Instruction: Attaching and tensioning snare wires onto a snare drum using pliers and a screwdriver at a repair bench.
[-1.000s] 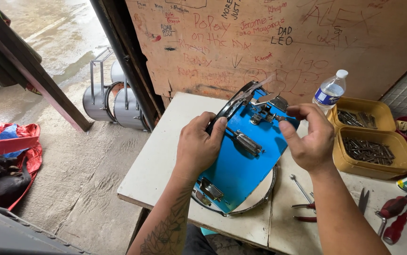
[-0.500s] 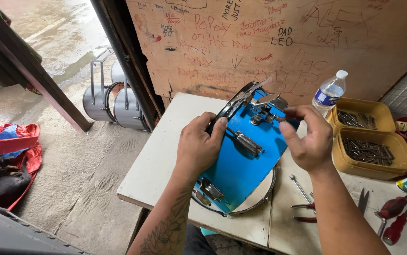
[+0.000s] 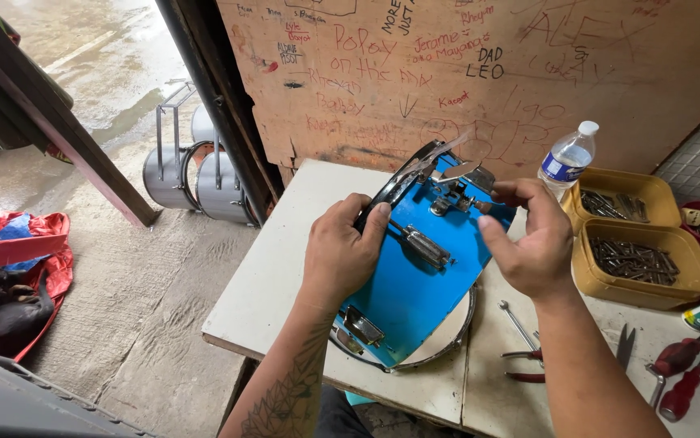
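At centre of the tabletop [image 3: 285,268], our left hand [image 3: 340,258] clamps the blue drum [image 3: 415,284] by its rim, a closed grip that steadies the shell on its side. Our right hand [image 3: 532,243], at three o'clock, pinches the metal fitting [image 3: 459,191] on top (fingers narrow). Yellow trays of hardware [image 3: 642,259] sit further right within reach; pliers [image 3: 520,357] lie at five o'clock.

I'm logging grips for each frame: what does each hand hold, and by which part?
The left hand grips the blue drum by its upper rim. The right hand pinches the metal fitting near its top.
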